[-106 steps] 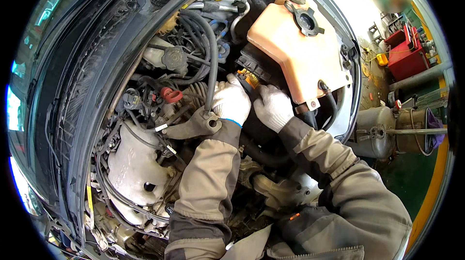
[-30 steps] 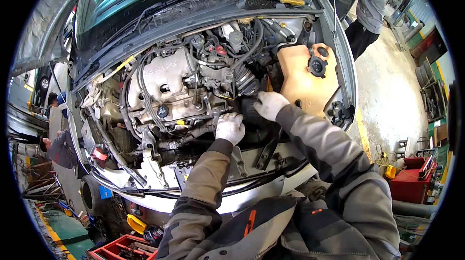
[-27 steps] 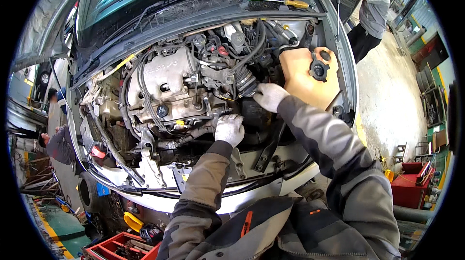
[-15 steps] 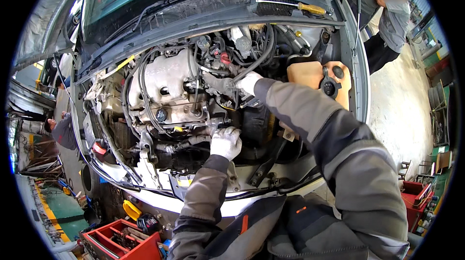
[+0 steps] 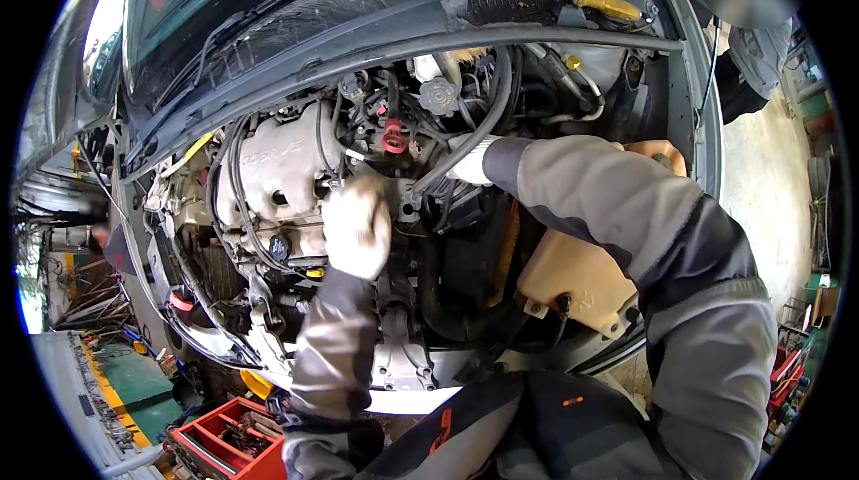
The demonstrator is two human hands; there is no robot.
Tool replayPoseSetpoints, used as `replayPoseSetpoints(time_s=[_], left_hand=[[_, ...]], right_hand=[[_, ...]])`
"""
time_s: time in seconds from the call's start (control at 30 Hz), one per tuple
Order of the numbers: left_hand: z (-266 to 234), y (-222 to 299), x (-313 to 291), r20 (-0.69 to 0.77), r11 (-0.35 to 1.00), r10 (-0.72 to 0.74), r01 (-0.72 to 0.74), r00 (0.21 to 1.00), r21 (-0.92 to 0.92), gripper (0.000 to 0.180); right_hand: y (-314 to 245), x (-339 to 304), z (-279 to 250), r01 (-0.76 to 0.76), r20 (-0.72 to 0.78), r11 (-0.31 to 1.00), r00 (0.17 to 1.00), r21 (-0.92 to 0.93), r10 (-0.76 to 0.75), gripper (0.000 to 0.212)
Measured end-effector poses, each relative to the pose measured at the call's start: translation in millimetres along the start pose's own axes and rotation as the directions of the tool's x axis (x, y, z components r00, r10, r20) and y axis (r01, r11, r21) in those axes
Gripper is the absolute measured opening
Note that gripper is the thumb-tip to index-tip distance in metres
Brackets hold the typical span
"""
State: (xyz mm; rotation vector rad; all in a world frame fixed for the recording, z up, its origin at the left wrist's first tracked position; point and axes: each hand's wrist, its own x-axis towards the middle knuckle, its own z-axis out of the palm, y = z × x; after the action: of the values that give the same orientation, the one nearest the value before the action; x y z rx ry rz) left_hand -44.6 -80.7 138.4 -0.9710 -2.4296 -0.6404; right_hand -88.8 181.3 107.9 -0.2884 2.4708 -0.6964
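Note:
Both my hands wear white gloves and are inside an open engine bay. My left hand [image 5: 358, 228] is over the right side of the grey intake manifold [image 5: 282, 162], near the black oil filler cap [image 5: 280, 246]. Motion smears its fingers, so their grip does not show. My right hand [image 5: 470, 161] reaches in farther right, beside a thick black hose [image 5: 479, 135]; its fingers are hidden behind the hose and engine parts. A red cap-like part [image 5: 394, 136] and a round grey cap [image 5: 438, 96] sit just beyond the hands.
A screwdriver [image 5: 608, 6] with a yellow handle lies on the cowl below the windshield. My right forearm crosses a tan plastic reservoir [image 5: 577, 283]. A red toolbox [image 5: 234, 441] stands on the floor at lower left. Another person [image 5: 756, 55] stands at the upper right.
My left hand has moved up and left from the front of the engine to the manifold's right side. The right hand stays near the hose, deeper behind it. The view has shifted closer.

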Motion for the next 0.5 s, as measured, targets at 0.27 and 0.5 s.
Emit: replayPoseSetpoints(time_s=[0.27,0.5], left_hand=[[36.1,-58.0,84.9,0.644,0.934,0.098,-0.293,0.758,0.202,0.038],[51.1,-73.2,37.3,0.318,0.968,0.122,-0.183,0.940,0.172,0.037]], right_hand=[[8.2,12.6,4.0,0.045,0.110,0.993,0.993,-0.109,-0.032,0.035],[-27.0,-7.1,-17.5,-0.081,0.129,0.996,0.988,-0.037,0.085,0.037]])
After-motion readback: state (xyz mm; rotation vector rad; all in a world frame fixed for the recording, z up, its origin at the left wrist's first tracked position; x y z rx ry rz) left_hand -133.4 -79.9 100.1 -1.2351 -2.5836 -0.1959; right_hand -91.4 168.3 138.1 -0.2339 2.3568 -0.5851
